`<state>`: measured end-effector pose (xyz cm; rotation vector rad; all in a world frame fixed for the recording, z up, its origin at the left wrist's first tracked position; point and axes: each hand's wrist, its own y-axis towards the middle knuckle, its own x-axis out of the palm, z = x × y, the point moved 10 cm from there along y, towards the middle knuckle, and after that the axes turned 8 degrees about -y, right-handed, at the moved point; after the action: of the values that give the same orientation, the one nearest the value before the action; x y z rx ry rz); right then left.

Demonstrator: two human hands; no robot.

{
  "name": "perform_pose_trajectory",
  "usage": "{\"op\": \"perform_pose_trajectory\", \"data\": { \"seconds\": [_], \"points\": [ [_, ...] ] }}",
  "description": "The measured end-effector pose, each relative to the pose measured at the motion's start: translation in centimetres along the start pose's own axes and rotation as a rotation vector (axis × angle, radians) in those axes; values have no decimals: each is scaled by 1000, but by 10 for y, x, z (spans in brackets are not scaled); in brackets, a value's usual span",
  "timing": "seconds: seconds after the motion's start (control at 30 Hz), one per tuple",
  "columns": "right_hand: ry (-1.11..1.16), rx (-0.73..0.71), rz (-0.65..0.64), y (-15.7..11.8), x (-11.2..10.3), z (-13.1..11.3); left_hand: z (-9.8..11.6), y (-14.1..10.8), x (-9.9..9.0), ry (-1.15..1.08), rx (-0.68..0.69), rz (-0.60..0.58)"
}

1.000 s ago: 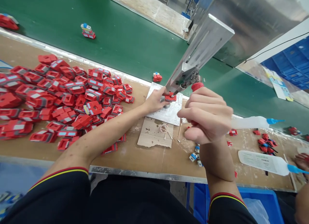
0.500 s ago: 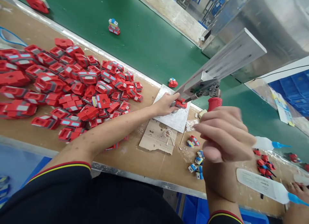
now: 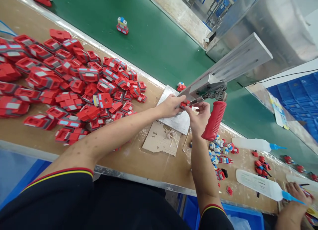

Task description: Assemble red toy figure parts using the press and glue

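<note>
Both my hands meet at a small red toy car part point(image 3: 185, 104) under the tip of a toggle clamp point(image 3: 211, 91). My left hand point(image 3: 170, 107) is closed, its fingers gripping the part from the left. From the right, my right hand point(image 3: 200, 119) pinches the same part, fingers partly hidden behind the clamp rod. Just right of my right hand, the clamp's red handle point(image 3: 215, 120) hangs down, untouched. Beneath lies a grey metal plate point(image 3: 180, 123), with a torn piece of cardboard point(image 3: 159, 140) in front of it.
A large pile of red toy car bodies point(image 3: 72, 81) covers the left of the bench. Behind runs a green conveyor belt point(image 3: 149, 44) carrying a small toy point(image 3: 122, 25). White-and-blue pieces point(image 3: 216, 147), glue bottles point(image 3: 260, 184) and another person's hand point(image 3: 296, 192) are at the right.
My right hand has left the clamp handle area and moved left to the red part. The handle has swung lower. My left hand stays at the part.
</note>
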<state>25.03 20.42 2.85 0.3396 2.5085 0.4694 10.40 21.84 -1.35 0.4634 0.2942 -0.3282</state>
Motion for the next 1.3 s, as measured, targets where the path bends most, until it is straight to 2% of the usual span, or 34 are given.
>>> {"op": "perform_pose_trajectory", "data": {
  "seconds": [0.17, 0.47, 0.73, 0.87, 1.03, 1.3],
  "points": [
    [57, 18, 107, 0, 0, 0, 1, 0, 0, 10, -5, 7],
    [156, -20, -19, 5, 10, 8, 0, 0, 0, 7, -12, 0],
    [66, -26, 9, 2, 2, 8, -1, -1, 1, 16, 10, 12],
    [80, -20, 50, 5, 4, 5, 0, -1, 0, 5, 2, 15],
    [169, 15, 39, 4, 10, 8, -1, -1, 1, 14, -20, 5],
    [140, -1, -4, 2, 11, 10, -3, -2, 0, -22, -7, 27]
  ]
}}
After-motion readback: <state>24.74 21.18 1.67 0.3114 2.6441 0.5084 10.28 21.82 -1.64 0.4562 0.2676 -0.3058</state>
